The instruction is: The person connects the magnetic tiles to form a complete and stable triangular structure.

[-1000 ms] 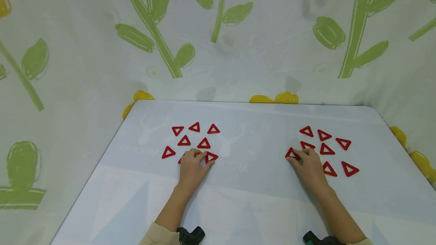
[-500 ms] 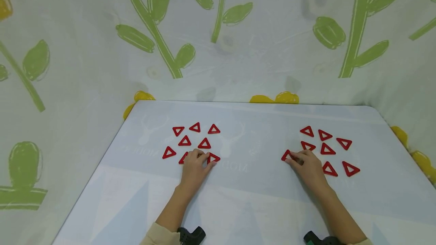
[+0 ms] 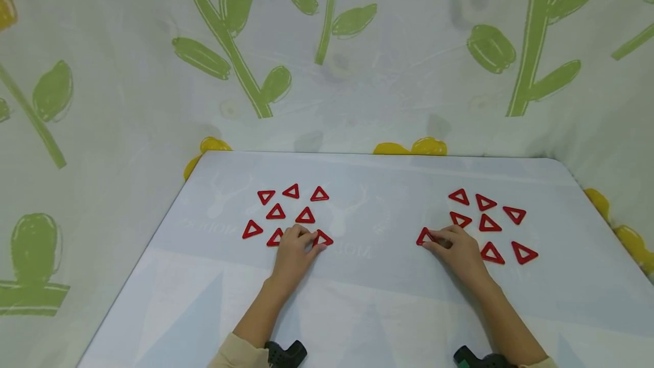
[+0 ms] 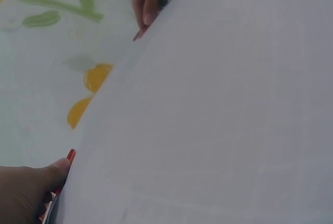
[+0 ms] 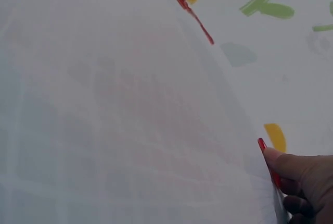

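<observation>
My left hand (image 3: 293, 251) pinches a small red triangle frame (image 3: 325, 238) by its left side, between thumb and fingers. In the left wrist view, the thumb of that hand (image 4: 28, 193) lies against the red edge (image 4: 71, 156). My right hand (image 3: 460, 254) pinches another red triangle frame (image 3: 423, 237) by its right side, low over the tabletop. The right wrist view has the thumb of this hand (image 5: 302, 174) on the red piece (image 5: 262, 144). A gap of tabletop separates the two held triangles.
Several similar red triangles (image 3: 305, 216) lie flat beyond and left of my left hand. A second group (image 3: 490, 223) lies beyond and right of my right hand. The white table (image 3: 373, 311) ends at a curtain (image 3: 398, 72) printed with green leaves and yellow flowers.
The triangle in my right hand has slid left, and the one in my left hand slightly right, so the two are closer. The loose triangles stay put.
</observation>
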`<state>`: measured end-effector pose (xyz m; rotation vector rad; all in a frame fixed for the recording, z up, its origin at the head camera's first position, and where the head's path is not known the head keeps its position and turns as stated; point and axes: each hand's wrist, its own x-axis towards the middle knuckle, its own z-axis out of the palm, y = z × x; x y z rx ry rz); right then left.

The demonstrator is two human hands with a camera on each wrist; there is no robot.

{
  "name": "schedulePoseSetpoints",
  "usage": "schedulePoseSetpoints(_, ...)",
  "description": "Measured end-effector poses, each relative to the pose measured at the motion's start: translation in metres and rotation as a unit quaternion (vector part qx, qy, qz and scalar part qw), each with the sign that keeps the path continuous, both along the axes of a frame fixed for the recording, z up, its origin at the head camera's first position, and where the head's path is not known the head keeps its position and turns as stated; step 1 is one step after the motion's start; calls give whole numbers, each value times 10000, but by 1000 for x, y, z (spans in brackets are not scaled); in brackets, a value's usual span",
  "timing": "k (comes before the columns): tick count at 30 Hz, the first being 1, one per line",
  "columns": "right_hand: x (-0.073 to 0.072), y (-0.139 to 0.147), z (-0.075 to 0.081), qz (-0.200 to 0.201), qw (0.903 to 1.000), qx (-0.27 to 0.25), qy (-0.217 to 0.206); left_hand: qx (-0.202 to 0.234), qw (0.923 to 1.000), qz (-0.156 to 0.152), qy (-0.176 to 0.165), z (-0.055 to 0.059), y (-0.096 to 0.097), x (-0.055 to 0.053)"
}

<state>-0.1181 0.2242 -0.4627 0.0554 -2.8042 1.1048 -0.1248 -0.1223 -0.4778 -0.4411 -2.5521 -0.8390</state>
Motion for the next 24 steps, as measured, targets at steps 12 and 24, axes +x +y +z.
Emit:
schedulePoseSetpoints(12,-1,-2,0,220,9996,-97,-117,148,9961,-522,-690,2,5,-5)
schedulePoseSetpoints(24,0,-4,-6,446,9987,-128,200,270,9924,-835,-866,2,11,-8)
